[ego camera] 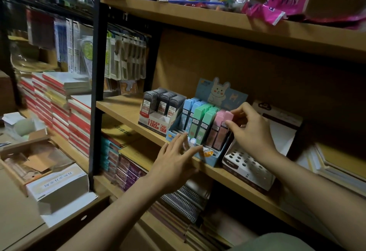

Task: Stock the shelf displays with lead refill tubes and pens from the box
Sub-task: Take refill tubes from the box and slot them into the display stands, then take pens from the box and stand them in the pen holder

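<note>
Middle wooden shelf (122, 110), dim light. Blue rabbit-print display box (210, 156) stands at the shelf's front edge, holding upright lead refill tubes in blue, green and pink rows. Right hand (250, 129) reaches to the pink tube (227, 119) at the right end of the back row, fingers pinching its top. Left hand (175, 159) rests against the display's front lip, fingers straight and spread, holding nothing. Just left of it, a second display of dark grey refill tubes (164, 102), marked HB 0.7. To the right, a white display with round holes (247, 166), touching the blue box. Open cardboard box (29, 157) sits lower left, near stacked red-edged notebooks (59, 108).
</note>
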The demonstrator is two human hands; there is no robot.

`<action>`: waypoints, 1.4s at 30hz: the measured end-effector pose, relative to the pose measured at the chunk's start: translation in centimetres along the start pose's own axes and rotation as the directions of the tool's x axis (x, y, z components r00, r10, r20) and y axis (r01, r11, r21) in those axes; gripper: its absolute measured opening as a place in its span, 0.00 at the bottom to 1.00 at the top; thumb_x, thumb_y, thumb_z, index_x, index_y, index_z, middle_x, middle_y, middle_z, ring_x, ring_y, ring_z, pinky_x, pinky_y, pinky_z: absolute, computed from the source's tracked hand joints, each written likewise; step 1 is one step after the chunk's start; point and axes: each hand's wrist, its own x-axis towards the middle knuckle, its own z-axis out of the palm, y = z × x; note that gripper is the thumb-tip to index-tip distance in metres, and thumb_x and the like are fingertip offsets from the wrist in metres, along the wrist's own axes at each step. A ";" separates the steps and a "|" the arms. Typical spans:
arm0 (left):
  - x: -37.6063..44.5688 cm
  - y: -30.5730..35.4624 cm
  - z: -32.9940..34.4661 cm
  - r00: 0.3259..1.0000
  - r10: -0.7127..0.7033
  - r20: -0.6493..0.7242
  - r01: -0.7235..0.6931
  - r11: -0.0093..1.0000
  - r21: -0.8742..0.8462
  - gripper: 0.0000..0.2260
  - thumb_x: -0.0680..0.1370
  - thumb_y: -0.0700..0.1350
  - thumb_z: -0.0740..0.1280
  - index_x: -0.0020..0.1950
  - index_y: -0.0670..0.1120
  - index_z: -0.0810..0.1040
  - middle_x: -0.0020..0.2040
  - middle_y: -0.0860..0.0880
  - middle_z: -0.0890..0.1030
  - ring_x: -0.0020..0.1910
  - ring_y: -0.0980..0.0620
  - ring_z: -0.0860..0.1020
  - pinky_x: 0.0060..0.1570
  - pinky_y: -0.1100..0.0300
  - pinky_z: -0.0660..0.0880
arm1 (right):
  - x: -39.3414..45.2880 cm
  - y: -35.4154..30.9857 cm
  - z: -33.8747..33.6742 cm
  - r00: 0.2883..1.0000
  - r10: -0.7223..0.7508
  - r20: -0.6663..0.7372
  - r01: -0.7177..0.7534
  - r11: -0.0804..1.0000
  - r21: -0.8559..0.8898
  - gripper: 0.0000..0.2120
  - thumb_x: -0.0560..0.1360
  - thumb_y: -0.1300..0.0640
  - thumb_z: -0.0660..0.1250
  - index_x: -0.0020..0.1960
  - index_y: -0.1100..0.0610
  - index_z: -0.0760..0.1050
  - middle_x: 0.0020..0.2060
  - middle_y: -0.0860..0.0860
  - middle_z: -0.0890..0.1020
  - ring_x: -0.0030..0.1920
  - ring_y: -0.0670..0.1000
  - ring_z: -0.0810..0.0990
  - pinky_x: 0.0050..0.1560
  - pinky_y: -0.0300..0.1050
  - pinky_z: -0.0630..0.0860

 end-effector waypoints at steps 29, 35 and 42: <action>-0.4 0.2 -1.2 0.991 -0.009 0.132 0.012 1.000 -0.017 0.33 0.79 0.58 0.61 0.77 0.66 0.44 0.77 0.50 0.31 0.76 0.49 0.32 0.75 0.45 0.42 | -0.6 -0.3 1.2 0.987 -0.048 0.150 0.121 0.842 -0.526 0.23 0.77 0.43 0.65 0.70 0.46 0.71 0.65 0.50 0.68 0.64 0.53 0.65 0.60 0.51 0.63; -2.8 -0.1 -1.7 0.998 0.005 -0.060 -0.012 0.991 -0.131 0.29 0.79 0.53 0.64 0.77 0.61 0.54 0.80 0.52 0.43 0.78 0.50 0.46 0.76 0.51 0.53 | -3.4 -1.8 1.1 0.973 -0.215 0.084 0.227 0.961 -0.162 0.24 0.75 0.54 0.69 0.70 0.52 0.69 0.62 0.50 0.71 0.62 0.48 0.70 0.61 0.43 0.67; -13.1 -0.5 0.5 0.896 -0.409 0.173 0.444 0.832 -0.333 0.17 0.77 0.46 0.68 0.66 0.49 0.73 0.62 0.49 0.74 0.60 0.51 0.73 0.55 0.68 0.66 | -13.2 -4.6 8.0 0.871 -0.287 0.400 0.174 0.939 0.296 0.05 0.76 0.58 0.69 0.51 0.53 0.77 0.46 0.45 0.77 0.46 0.39 0.77 0.44 0.31 0.74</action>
